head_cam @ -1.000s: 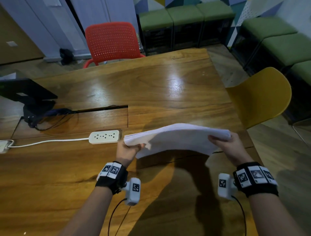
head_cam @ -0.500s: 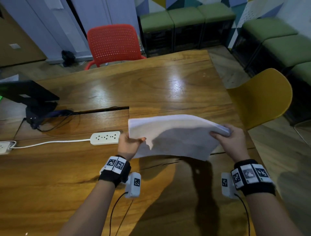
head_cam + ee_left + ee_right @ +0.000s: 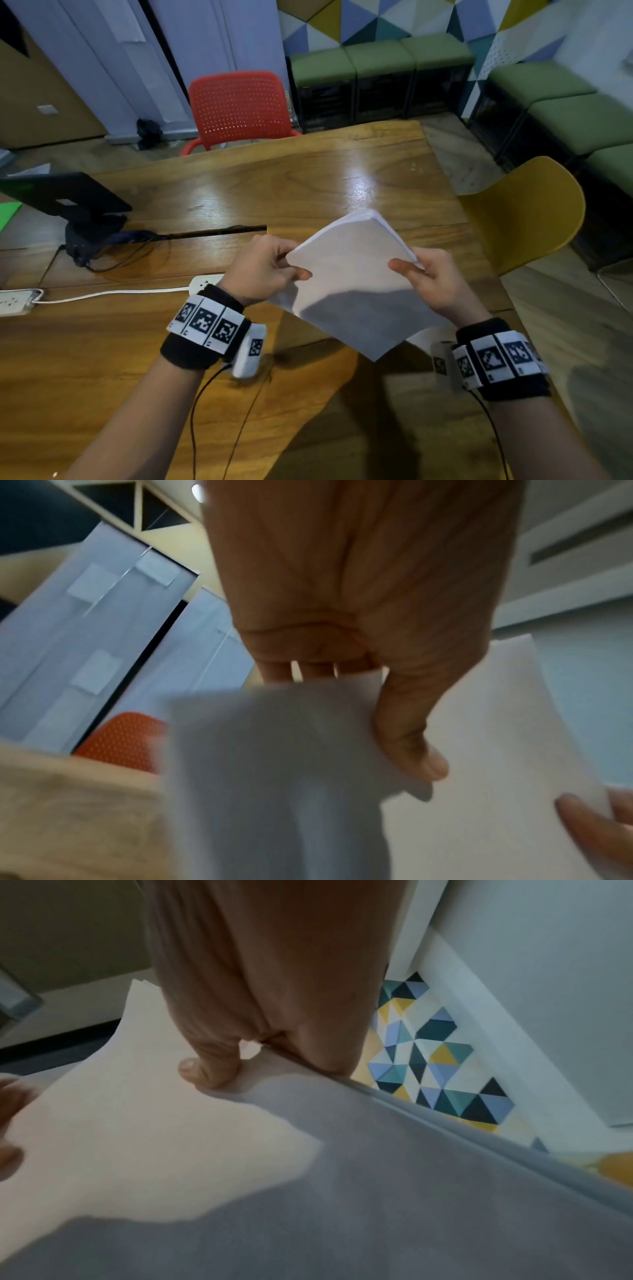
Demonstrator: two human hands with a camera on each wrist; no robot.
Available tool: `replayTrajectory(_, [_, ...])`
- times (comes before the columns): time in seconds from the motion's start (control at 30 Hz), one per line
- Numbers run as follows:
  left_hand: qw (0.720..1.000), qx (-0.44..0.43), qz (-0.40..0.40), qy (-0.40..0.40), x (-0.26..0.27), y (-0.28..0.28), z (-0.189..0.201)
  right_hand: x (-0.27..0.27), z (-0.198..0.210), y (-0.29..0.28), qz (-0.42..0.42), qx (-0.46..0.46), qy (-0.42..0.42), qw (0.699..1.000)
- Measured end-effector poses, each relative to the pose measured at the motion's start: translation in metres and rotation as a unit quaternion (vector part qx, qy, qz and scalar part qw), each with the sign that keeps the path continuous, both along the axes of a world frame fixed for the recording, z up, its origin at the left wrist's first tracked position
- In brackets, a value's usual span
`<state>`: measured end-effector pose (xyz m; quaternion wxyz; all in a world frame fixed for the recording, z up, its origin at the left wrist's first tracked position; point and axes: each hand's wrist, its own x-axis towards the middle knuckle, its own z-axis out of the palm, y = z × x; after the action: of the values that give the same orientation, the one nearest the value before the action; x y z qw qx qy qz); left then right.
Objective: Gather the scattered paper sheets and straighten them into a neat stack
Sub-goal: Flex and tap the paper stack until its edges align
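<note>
The wooden tabletop [image 3: 212,342] fills most of the head view, and no loose sheets are seen lying on the part of it that shows. A red chair [image 3: 239,106] is set at its far edge and a yellow chair [image 3: 527,209] at its right edge; a dark stand [image 3: 78,212] and a white power strip [image 3: 205,283] lie toward the left edge.

The stack of paper [image 3: 346,284] is held clear of the tabletop, above its near right part. A second ago it was carried nearly flat and sagging between the hands; half a second ago it was tipped up, and now it has been turned so that one corner points down toward the tabletop and the far corner stands highest. A lower sheet is seen sticking out beside the left wrist, so the edges are not yet flush.

The left edge is pinched by the left hand [image 3: 263,270], thumb on the top sheet and fingers curled beneath. The right edge is gripped by the right hand [image 3: 431,277] in the same way, the thumb [image 3: 205,1069] pressed on the top face.

The gathering is judged done. The turn is read as preparation for squaring the stack, probably by tapping an edge on the tabletop.
</note>
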<state>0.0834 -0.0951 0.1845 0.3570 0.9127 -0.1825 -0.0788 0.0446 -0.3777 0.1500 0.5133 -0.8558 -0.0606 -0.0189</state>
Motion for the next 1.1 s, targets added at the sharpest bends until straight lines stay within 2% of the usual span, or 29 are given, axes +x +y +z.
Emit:
replayTrajectory(0.07, [0.999,-0.033,-0.001,0.021,0.000,0.009,0.002,-0.003,-0.002,-0.010,-0.008,0.060,0.017,0.998])
replayTrajectory(0.17, [0.984,-0.169,0.043,0.029,-0.002,0.009,0.009,-0.007,-0.002,-0.019,-0.025,0.111,0.035,0.993])
replayTrajectory(0.3, [0.932,-0.349,0.095,-0.002,-0.002,-0.003,0.023,-0.005,0.007,-0.014,-0.068,0.214,0.025,0.974])
replayTrajectory(0.4, [0.892,-0.441,0.094,0.005,-0.003,-0.013,0.029,-0.001,0.015,-0.011,-0.080,0.274,0.013,0.958])
replayTrajectory(0.47, [0.893,-0.443,0.080,0.012,-0.004,-0.024,0.023,0.003,0.016,-0.009,-0.088,0.268,0.008,0.959])
replayTrajectory(0.6, [0.930,-0.344,0.129,-0.007,-0.011,-0.042,-0.014,0.009,0.009,-0.006,-0.113,0.255,0.016,0.960])
replayTrajectory(0.77, [0.910,-0.379,0.163,-0.027,-0.019,-0.041,-0.020,0.005,0.015,-0.007,-0.103,0.238,-0.024,0.965])
replayTrajectory(0.87, [0.918,-0.341,0.179,-0.093,-0.018,-0.036,-0.015,0.001,0.021,-0.010,-0.099,0.175,-0.080,0.976])
replayTrajectory(0.97, [0.924,-0.303,0.189,-0.139,-0.020,-0.029,-0.013,-0.005,0.020,-0.009,-0.093,0.139,-0.097,0.981])
replayTrajectory(1.03, [0.927,-0.295,0.180,-0.144,-0.021,-0.024,-0.012,-0.007,0.022,-0.007,-0.098,0.138,-0.098,0.981])
replayTrajectory(1.1, [0.930,-0.308,0.166,-0.113,-0.020,-0.023,-0.015,-0.008,0.024,-0.005,-0.103,0.145,-0.097,0.979])
